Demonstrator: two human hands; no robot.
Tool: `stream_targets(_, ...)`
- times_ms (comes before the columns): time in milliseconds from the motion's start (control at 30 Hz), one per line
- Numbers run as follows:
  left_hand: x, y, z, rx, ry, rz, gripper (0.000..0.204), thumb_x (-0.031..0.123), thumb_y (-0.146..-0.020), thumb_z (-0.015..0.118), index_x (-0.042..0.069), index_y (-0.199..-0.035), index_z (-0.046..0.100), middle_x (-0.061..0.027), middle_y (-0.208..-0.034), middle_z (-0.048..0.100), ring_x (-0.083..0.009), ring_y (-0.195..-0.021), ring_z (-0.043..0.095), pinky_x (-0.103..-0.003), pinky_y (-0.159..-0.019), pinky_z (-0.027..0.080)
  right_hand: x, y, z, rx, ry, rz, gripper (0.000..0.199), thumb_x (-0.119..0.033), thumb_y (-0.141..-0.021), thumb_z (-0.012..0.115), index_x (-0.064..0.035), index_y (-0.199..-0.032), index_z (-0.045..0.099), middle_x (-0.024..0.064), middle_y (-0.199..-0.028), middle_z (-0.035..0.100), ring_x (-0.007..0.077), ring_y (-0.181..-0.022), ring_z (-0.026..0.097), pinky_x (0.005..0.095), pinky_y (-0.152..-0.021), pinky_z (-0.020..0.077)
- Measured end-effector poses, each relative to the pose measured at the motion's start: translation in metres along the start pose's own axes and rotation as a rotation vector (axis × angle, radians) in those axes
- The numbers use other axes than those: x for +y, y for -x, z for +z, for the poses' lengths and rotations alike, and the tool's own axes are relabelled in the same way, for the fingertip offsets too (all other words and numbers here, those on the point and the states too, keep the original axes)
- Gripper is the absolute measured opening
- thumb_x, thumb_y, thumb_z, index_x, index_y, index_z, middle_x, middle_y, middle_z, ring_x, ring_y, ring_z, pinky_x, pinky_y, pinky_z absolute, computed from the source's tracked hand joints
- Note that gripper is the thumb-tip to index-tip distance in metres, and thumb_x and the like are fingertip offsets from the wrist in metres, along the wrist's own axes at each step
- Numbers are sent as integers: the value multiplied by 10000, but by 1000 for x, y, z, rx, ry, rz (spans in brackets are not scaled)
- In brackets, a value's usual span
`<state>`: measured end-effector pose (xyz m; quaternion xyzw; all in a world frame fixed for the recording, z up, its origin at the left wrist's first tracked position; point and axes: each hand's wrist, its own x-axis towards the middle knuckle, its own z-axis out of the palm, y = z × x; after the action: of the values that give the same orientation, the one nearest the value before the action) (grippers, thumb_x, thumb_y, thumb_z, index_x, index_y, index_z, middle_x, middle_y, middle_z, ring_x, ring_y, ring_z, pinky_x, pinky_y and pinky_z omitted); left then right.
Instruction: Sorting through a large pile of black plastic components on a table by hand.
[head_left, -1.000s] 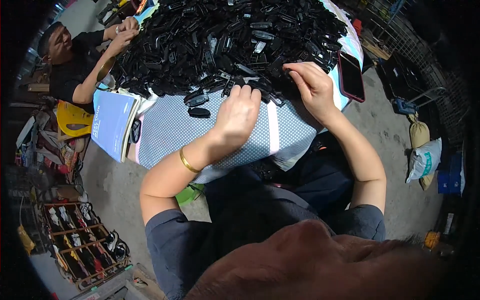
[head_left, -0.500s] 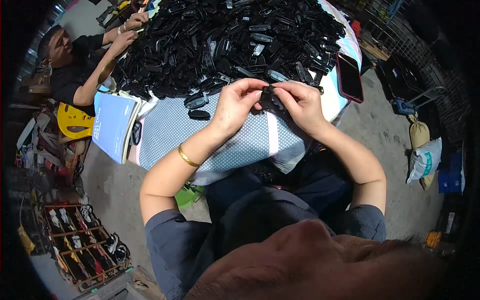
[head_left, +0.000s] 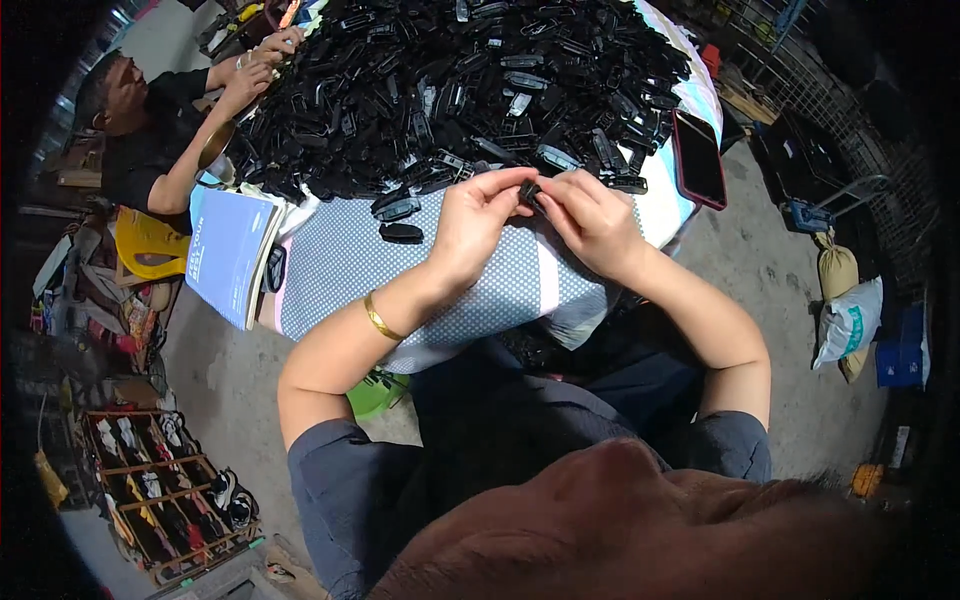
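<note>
A small black plastic part [head_left: 529, 193] is pinched between both hands over the near edge of the table. My left hand [head_left: 470, 228] grips its left side with thumb and forefinger. On its right side, the fingertips of my right hand [head_left: 597, 225] close around it and partly cover it. Just beyond my fingers rises a big heap of black plastic parts [head_left: 440, 95], some with shiny grey faces. Two loose black pieces, an upper one [head_left: 397, 209] and a lower one [head_left: 401, 233], lie on the cloth left of my left hand.
A dotted grey-blue cloth [head_left: 345, 255] drapes the table. At its left lies a thick blue book [head_left: 228, 255]; at its right, a dark phone [head_left: 699, 158] with a red edge. A co-worker's hands [head_left: 262, 62] work at the heap's far left. A yellow chair [head_left: 150, 245] stands nearby.
My right hand's fingers have curled in closer around the black part, and the part has turned and shifted slightly down and left. The left hand keeps its pinch.
</note>
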<state>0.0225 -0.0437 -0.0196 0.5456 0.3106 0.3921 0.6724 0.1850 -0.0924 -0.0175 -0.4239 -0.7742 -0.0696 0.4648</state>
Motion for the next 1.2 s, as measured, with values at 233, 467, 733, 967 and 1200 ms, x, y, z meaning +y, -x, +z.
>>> stream_targets(233,9,6,7,-78,104,53,320,-7,-851,538,-56,-1167,522,-125,-1092,593,-150,-981,569,-269,-874,460,0,-1,2,33,-80,39,237,-22,-735,659,-8,-930,524,142,-908,554,233,-710,603,291,-580,499)
stream_targets(467,19,2,-3,-154,138,134,253,20,-868,526,-32,-1110,574,-125,-1061,618,-169,-949,591,-281,-865,469,-6,-5,-12,-207,-488,486,293,-159,-751,698,32,-924,559,89,-815,562,128,-662,552,239,-540,432)
stream_targets(733,27,4,-4,-235,-267,322,179,1,-839,535,-14,-983,640,-105,-999,640,-171,-927,596,-278,-840,462,-15,0,-11,-104,-257,197,196,-135,-735,694,29,-777,596,114,-630,543,214,-527,534,304,-471,400)
stream_targets(967,29,-4,-8,-374,-182,-53,244,-6,-812,544,-22,-1048,605,-88,-1030,628,-146,-926,582,-270,-845,459,-13,-7,-34,-365,-107,227,297,-258,-745,679,22,-723,581,155,-618,531,328,-542,543,379,-492,418)
stream_targets(1200,22,-7,-15,-233,-1182,733,306,92,-679,684,38,-974,624,-103,-1030,569,-276,-917,513,-358,-833,432,-7,-5,-53,-785,-54,299,484,-484,-659,683,-15,-768,637,146,-727,615,329,-701,605,406,-622,468)
